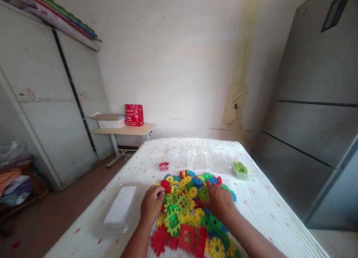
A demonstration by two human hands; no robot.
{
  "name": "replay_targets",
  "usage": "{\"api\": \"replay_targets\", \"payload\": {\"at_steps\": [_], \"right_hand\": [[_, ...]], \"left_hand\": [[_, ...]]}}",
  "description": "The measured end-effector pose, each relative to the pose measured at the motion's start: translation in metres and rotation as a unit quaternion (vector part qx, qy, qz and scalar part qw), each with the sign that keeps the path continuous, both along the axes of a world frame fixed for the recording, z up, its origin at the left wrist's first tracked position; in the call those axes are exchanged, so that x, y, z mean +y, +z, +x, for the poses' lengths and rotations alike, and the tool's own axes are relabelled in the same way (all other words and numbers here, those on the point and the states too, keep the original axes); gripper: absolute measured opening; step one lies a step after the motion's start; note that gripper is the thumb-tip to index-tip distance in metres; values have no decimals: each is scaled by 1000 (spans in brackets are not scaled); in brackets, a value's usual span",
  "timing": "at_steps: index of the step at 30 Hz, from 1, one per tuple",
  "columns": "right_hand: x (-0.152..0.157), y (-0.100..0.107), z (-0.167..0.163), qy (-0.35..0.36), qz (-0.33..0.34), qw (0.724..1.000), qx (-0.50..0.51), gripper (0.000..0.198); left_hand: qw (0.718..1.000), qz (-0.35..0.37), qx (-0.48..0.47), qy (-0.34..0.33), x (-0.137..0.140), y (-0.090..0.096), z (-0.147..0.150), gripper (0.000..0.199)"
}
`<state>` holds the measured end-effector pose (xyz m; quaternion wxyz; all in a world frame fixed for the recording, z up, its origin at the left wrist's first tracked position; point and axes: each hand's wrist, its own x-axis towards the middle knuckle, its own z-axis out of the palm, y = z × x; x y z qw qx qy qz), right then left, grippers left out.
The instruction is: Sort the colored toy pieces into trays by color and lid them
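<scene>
Plainly had a broad heap of interlocking plastic pieces ahead, mixing flower-shaped discs with square notched plates, spread on a white ribbed tablecloth. Had the left hand against the heap's left edge, fingers curled into a narrow bend; could not tell whether pinching any piece. Had the right hand over the heap's right half, fingers bent down among the discs, thumb beside a light green piece; could not tell whether gripping it or merely touching.

Saw beyond the heap's far right corner a small clear tub filled with light green notched pieces. Saw beyond its far left corner a smaller clear container holding red pieces. Made out clear plastic containers behind the heap, between those two, too transparent to count. Found left of the heap a clear plastic case with a white slab on or in it. Noticed a red printed bag far beyond the heap's left side, standing beside a white box on a small desk, both hiding their contents.
</scene>
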<state>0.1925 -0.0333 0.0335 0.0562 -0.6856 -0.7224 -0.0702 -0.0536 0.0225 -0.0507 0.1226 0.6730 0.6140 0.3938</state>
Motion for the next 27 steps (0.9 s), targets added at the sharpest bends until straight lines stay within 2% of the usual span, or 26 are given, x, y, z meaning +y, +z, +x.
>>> {"api": "replay_targets", "payload": {"at_steps": [18, 27], "right_hand": [[0, -1, 0, 12, -15, 1000, -2, 50], [-2, -3, 1, 24, -25, 999, -10, 57]], "left_hand": [[1000, 5, -3, 0, -2, 1, 1, 17], [1000, 11, -9, -1, -2, 1, 2, 18]]}}
